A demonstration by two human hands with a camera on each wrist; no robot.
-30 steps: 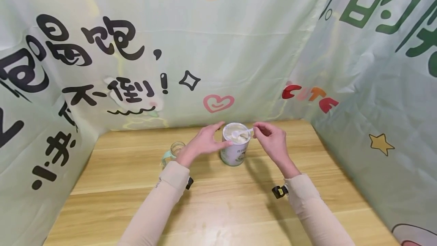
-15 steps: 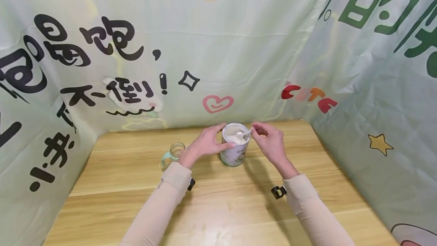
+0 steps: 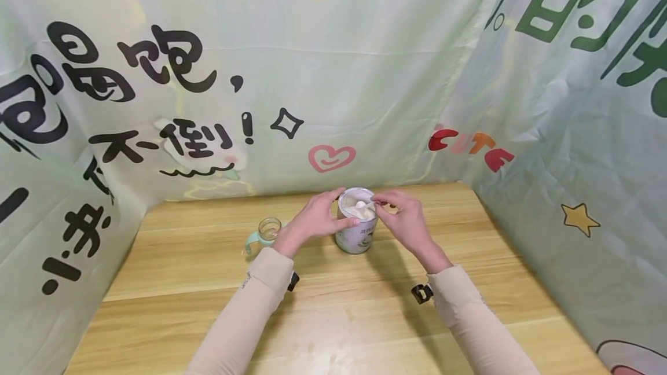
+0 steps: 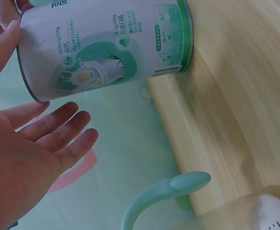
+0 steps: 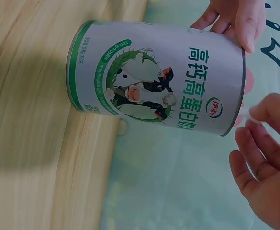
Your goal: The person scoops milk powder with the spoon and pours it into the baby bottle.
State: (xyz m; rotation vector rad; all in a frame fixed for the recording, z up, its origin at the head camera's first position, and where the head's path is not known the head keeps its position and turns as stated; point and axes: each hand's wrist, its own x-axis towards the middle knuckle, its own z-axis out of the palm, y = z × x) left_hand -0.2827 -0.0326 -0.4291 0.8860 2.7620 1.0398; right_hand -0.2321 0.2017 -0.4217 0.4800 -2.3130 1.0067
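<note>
- We see the tin upright on the table, between both hands, its open top within reach of each.
- We see the left hand hold the tin by its rim, thumb and forefinger on either side and the other fingers loosely spread; we take this as bracing it against tipping.
- The right hand pinches the handle of a white spoon between thumb and fingertips, presumably because so small a handle leaves no room for a fuller grip.
- The spoon's bowl is inside the tin, at the pale powder; we cannot tell how deep.
- We find the cup beyond the left wrist, apart from the tin, perhaps to leave the hands room.
</note>
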